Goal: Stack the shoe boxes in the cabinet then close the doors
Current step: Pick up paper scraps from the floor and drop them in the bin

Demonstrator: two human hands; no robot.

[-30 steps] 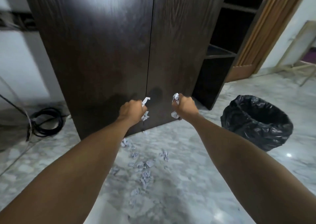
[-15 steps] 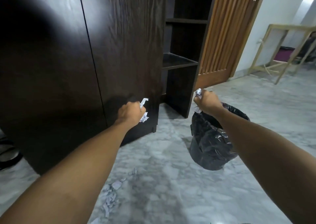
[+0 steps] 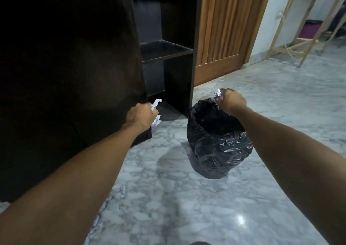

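Left hand and right hand each grip crumpled white paper scraps: light, soft, crushable. Right hand hovers above the black-lined waste bin, frame centre. Tall dark wood cabinet, left, appears shut; no shoe boxes visible.

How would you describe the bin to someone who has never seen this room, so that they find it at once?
Start at the dark cabinet on the left and go to its open shelves. On the marble floor just in front of them, to the right, stands the bin. It is the only round thing there, lined with a shiny, crinkled black bag, and the right hand holds crumpled paper above its rim.
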